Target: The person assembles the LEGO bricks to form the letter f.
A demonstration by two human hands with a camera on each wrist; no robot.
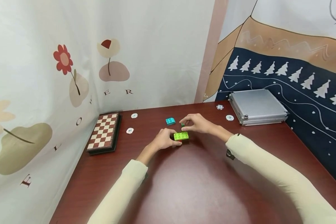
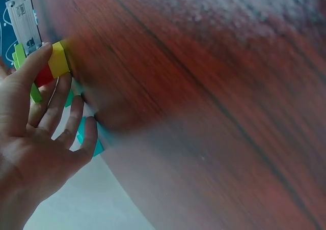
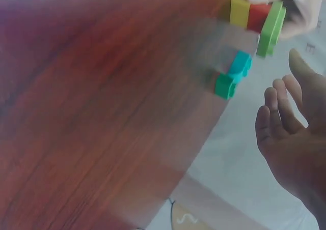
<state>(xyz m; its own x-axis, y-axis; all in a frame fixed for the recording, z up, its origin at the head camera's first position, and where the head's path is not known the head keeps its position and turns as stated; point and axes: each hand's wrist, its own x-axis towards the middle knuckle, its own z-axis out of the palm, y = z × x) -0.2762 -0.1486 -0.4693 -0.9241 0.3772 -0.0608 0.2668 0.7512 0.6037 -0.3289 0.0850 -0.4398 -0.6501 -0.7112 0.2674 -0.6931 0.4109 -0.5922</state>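
Note:
My left hand grips a small stack of toy building bricks between thumb and fingers. A lime green brick tops it, with a red brick under that and a yellow brick at the bottom. My right hand hovers over a green brick, its fingers loosely bent with nothing between them. That brick lies on the table close to a turquoise brick with a curved side. In the head view the right fingers partly hide the green brick.
A checkered board box lies at the table's left edge. Poker chips are scattered at the back on both sides. A silver metal case sits at the back right. Printed curtains hang behind the table.

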